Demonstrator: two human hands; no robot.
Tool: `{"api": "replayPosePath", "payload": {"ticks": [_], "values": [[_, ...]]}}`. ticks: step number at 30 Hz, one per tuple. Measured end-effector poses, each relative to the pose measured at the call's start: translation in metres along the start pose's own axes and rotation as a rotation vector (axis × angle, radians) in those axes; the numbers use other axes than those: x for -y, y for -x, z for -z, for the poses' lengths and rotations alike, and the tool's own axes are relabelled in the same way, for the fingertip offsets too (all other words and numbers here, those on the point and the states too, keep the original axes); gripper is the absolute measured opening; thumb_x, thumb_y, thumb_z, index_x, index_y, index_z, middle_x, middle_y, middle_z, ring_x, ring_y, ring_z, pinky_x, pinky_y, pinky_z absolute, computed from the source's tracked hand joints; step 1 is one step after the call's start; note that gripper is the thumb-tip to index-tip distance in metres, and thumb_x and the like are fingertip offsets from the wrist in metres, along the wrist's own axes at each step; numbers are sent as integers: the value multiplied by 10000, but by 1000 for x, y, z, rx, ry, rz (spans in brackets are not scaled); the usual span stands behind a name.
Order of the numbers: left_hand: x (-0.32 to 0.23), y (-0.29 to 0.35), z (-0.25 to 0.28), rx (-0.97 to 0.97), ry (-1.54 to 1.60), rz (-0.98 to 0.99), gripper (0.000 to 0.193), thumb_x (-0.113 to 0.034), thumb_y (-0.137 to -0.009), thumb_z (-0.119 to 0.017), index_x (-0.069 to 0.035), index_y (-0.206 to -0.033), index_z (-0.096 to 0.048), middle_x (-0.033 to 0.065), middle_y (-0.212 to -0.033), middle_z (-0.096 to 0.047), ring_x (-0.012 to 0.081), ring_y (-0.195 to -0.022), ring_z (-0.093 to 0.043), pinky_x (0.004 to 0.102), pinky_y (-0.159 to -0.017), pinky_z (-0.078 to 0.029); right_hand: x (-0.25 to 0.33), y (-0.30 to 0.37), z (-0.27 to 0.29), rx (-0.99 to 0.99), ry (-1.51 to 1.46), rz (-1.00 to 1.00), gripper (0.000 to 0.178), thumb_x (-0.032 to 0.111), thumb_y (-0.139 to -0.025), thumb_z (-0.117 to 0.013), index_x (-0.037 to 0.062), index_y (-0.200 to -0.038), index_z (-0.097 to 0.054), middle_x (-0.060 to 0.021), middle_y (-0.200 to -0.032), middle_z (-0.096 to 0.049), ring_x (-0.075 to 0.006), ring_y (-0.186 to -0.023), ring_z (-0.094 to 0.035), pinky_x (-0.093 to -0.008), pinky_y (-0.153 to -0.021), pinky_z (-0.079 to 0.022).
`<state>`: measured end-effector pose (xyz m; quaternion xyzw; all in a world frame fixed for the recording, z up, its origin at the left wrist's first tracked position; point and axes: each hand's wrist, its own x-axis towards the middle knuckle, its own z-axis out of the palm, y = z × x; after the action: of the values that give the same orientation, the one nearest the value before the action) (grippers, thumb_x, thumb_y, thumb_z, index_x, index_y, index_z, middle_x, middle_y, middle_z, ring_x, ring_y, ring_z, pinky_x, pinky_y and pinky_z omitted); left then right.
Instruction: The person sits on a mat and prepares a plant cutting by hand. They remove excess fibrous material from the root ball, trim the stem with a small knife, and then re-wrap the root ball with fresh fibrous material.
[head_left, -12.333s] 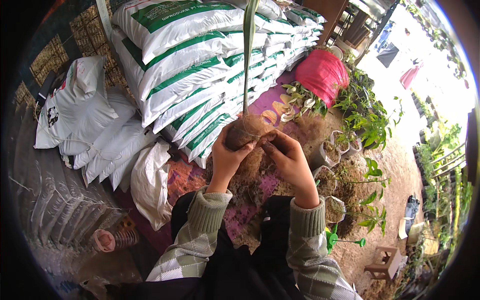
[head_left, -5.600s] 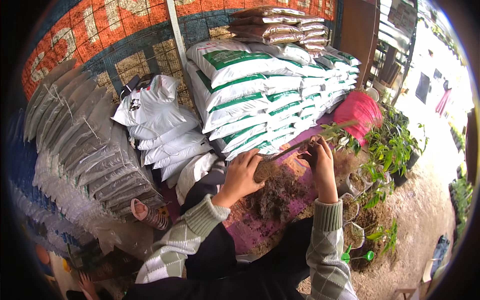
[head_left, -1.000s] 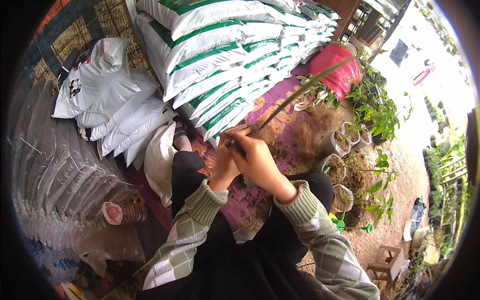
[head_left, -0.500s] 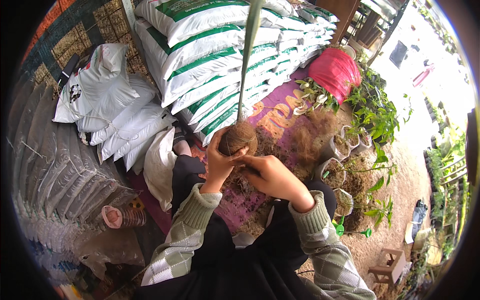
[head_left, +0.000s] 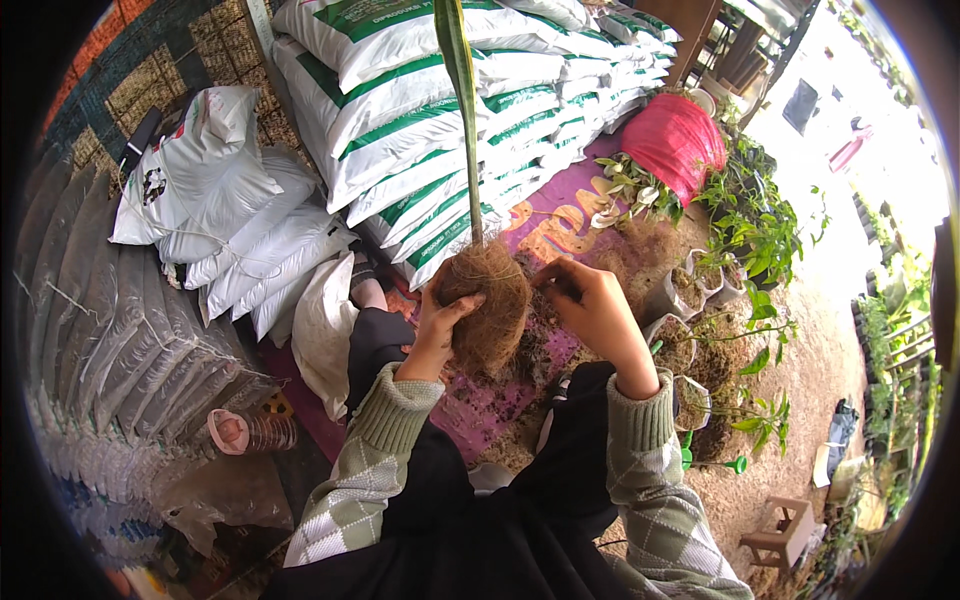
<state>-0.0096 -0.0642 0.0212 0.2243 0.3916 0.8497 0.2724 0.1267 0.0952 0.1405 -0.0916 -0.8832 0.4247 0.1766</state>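
My left hand (head_left: 440, 325) grips a brown, fibre-covered root ball (head_left: 490, 315) from its left side, thumb across the front. A single long green leaf (head_left: 463, 90) rises from its top, and thin strands cross the fibre. My right hand (head_left: 592, 305) is just right of the ball, thumb and fingers drawn together in a pinch. Whatever lies between those fingertips, perhaps a thin strand, is too small to make out. Beneath the ball, dark soil and loose fibre lie scattered on a purple mat (head_left: 490, 415).
White and green sacks (head_left: 400, 130) are stacked ahead, with white bags (head_left: 200, 190) to the left. A red bundle (head_left: 675, 150), potted plants (head_left: 690, 290) and brown fibre line the right side. A small wooden stool (head_left: 780, 535) stands at the lower right.
My right hand has moved from the front of the ball out to its right. The ball has turned, showing its longer side, and the leaf now leans slightly left.
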Motion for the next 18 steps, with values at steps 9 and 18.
{"api": "replayPosePath", "payload": {"ticks": [9,18], "values": [[29,-2,40,64,131,-13,655,-269,-781,-765,13,-1305,-490,120,-1121,-650,182,-935,-667,332,-861,-557,-6,-6,-3,-101,88,-114,154,102,-851,-619,32,-980,-663,-166,-792,-674,-290,-690,-668,-356,-650,-508],[17,2,27,190,310,34,683,-152,-802,-653,4,-1402,-366,150,-1203,-601,235,-1026,-636,359,-903,-532,-30,-14,-31,-154,191,-56,194,90,-810,-686,-14,-971,-659,-154,-779,-679,-217,-670,-647,-319,-634,-495]]}}
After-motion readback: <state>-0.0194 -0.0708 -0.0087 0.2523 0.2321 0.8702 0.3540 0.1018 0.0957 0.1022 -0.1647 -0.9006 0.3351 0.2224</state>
